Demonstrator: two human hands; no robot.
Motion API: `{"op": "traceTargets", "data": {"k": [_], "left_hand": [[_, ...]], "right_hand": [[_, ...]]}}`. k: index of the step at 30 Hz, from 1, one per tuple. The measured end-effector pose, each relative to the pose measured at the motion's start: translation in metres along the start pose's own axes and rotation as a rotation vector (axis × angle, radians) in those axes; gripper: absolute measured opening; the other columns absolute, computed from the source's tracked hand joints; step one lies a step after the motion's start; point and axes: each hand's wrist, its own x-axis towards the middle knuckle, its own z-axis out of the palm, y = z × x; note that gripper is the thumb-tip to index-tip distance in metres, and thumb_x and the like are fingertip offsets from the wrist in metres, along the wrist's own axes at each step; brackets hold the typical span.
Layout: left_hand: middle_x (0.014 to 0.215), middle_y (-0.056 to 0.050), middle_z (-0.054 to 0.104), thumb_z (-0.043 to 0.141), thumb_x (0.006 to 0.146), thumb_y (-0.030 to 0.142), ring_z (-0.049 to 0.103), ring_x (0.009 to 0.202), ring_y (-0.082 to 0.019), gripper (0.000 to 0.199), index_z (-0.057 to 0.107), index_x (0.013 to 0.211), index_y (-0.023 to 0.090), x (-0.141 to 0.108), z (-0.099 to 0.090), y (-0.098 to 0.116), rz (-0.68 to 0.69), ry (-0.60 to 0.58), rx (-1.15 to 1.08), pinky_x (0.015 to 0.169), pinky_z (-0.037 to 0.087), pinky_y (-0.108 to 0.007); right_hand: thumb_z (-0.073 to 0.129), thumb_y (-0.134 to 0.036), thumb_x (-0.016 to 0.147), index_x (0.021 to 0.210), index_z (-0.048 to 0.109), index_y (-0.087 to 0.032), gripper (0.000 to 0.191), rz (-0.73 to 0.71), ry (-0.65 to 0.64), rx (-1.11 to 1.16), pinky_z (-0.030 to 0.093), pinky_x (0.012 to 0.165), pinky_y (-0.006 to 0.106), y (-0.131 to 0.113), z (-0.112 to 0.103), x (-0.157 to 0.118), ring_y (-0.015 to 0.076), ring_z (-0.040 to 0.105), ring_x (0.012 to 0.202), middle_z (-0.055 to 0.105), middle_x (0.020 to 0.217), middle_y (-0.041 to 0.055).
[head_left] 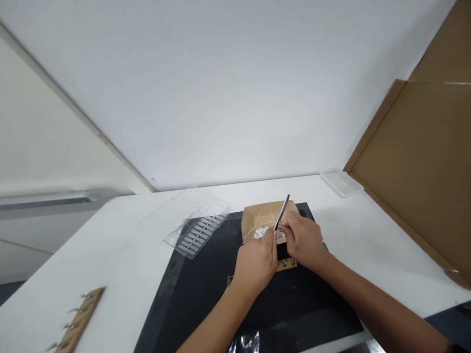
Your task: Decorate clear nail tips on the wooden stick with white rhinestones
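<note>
My left hand (256, 260) is closed round the lower end of a thin dark-edged stick (282, 212) that tilts up to the right. Close beside it, my right hand (303, 240) has its fingers pinched together near the stick; whatever small piece is between them is hidden. Both hands are over the front of an open brown cardboard tray (253, 213), which holds white scraps (260, 232). Just below the hands, a wooden strip with metal clips (287, 265) lies on the black mat (217, 294).
A clear plastic case with rows of pale oval pieces (198, 235) rests at the mat's back left. Another wooden clip strip (81, 321) lies at the front left. A shallow translucent tray (341, 183) stands at the back right, beside large cardboard (415, 171).
</note>
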Motion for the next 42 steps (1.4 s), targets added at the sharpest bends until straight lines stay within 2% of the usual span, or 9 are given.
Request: {"op": "traceTargets", "data": {"k": [4,8,12,17,21,24,29,32,42], "left_hand": [[0.088,-0.012,0.079,0.031,0.112,0.03,0.078,0.076,-0.029,0.041,0.065,0.132,0.018,0.0014,-0.0047,0.0,0.007,-0.014,0.024,0.061,0.053,-0.032],[0.089,-0.013,0.079,0.034,0.111,0.029,0.078,0.076,-0.03,0.038,0.065,0.132,0.018,0.0021,-0.0057,-0.0014,0.001,-0.015,0.035,0.059,0.053,-0.031],[0.086,-0.013,0.079,0.033,0.111,0.03,0.077,0.073,-0.029,0.038,0.065,0.128,0.018,0.0018,-0.0035,-0.0025,0.011,0.029,0.014,0.059,0.052,-0.031],[0.085,-0.012,0.078,0.034,0.11,0.027,0.076,0.073,-0.028,0.035,0.065,0.125,0.018,0.0004,-0.0016,-0.005,0.04,0.068,-0.026,0.058,0.05,-0.03],[0.082,-0.011,0.077,0.033,0.111,0.029,0.076,0.074,-0.028,0.036,0.066,0.122,0.018,0.0006,-0.001,-0.0052,0.027,0.078,-0.06,0.061,0.051,-0.03],[0.084,-0.012,0.077,0.034,0.111,0.029,0.076,0.073,-0.027,0.035,0.066,0.119,0.018,0.0009,-0.0007,-0.0054,0.024,0.068,-0.083,0.061,0.052,-0.031],[0.085,-0.012,0.078,0.031,0.112,0.029,0.077,0.081,-0.028,0.037,0.065,0.121,0.018,0.001,-0.0018,-0.0057,0.039,0.078,-0.076,0.066,0.054,-0.031],[0.087,-0.012,0.078,0.031,0.111,0.029,0.077,0.081,-0.028,0.037,0.065,0.121,0.018,0.0011,-0.003,-0.0048,0.036,0.059,-0.068,0.066,0.054,-0.032],[0.089,-0.01,0.078,0.032,0.112,0.029,0.077,0.08,-0.025,0.035,0.066,0.116,0.019,0.0019,-0.0039,-0.0065,0.015,0.07,-0.11,0.066,0.052,-0.028]], "right_hand": [[0.051,-0.025,0.105,0.086,0.057,-0.024,0.02,0.052,0.053,-0.04,0.037,0.066,0.033,-0.0014,0.0002,0.0006,0.0206,0.064,0.075,0.071,0.088,0.0034],[0.053,-0.025,0.103,0.085,0.056,-0.025,0.019,-0.011,-0.022,-0.007,0.036,0.066,0.033,-0.0021,0.0,0.0017,0.0202,0.063,0.072,0.07,0.084,0.0016],[0.053,-0.024,0.103,0.085,0.056,-0.024,0.018,0.035,0.086,-0.039,0.035,0.066,0.034,-0.0014,0.0013,0.0029,0.0209,0.063,0.072,0.071,0.085,0.0025],[0.051,-0.025,0.104,0.082,0.052,-0.024,0.023,-0.085,0.008,0.01,0.036,0.07,0.034,-0.0031,0.0014,0.0028,0.0204,0.061,0.071,0.068,0.08,0.0019],[0.05,-0.025,0.105,0.082,0.052,-0.024,0.023,-0.022,0.115,-0.025,0.033,0.068,0.035,-0.0021,0.0016,0.0051,0.0206,0.06,0.07,0.069,0.081,0.0026],[0.051,-0.025,0.105,0.081,0.052,-0.024,0.024,-0.076,0.03,-0.003,0.033,0.069,0.035,-0.0023,0.001,0.0055,0.0197,0.059,0.069,0.068,0.079,0.0017],[0.051,-0.023,0.105,0.081,0.053,-0.024,0.024,-0.036,0.111,-0.032,0.032,0.068,0.036,-0.0034,-0.0009,0.0062,0.0201,0.059,0.069,0.068,0.08,0.0021],[0.052,-0.022,0.103,0.081,0.052,-0.024,0.022,-0.082,0.031,0.01,0.034,0.07,0.035,-0.0035,-0.0014,0.0067,0.0195,0.06,0.071,0.069,0.08,0.0012],[0.053,-0.021,0.103,0.081,0.052,-0.023,0.022,-0.064,0.056,0.042,0.033,0.073,0.035,-0.0059,-0.0006,0.0055,0.018,0.063,0.072,0.071,0.08,0.0005]]}}
